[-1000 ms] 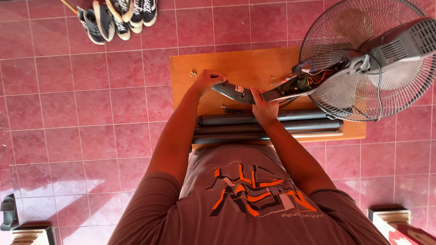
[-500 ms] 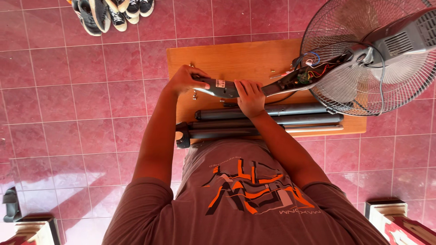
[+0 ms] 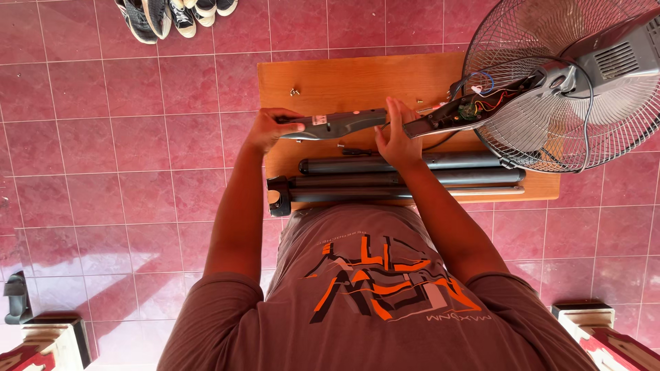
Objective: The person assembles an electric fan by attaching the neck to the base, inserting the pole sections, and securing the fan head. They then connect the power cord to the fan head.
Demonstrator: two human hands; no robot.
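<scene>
**Head view: both hands on a grey fan cover panel**

Head camera looks straight down on a pink tiled floor [image 3: 103, 137], with a low wooden surface [image 3: 357, 82] set on it. Largest on that surface is a standing fan [image 3: 550, 75], lying with its round wire cage overhanging the far right corner and its grey motor housing on top. Its neck is open, showing coloured wires [image 3: 478, 96]. Nearer the person lie dark grey stand tubes [image 3: 412, 178], side by side along the surface's near edge, one end jutting past the left edge.

Above the tubes, a long curved grey cover panel [image 3: 337, 124] is held lengthwise, its right end meeting the opened neck. The left hand [image 3: 268, 130] has its grip clamped around the panel's left end. The right hand [image 3: 395, 137] presses against the panel's right end, fingers spread upward; whether its grip closes on the panel I cannot tell.

Shoes [image 3: 172, 14] sit on the floor at the top left. Small screws [image 3: 294, 91] lie loose on the wood near the far left corner.
</scene>
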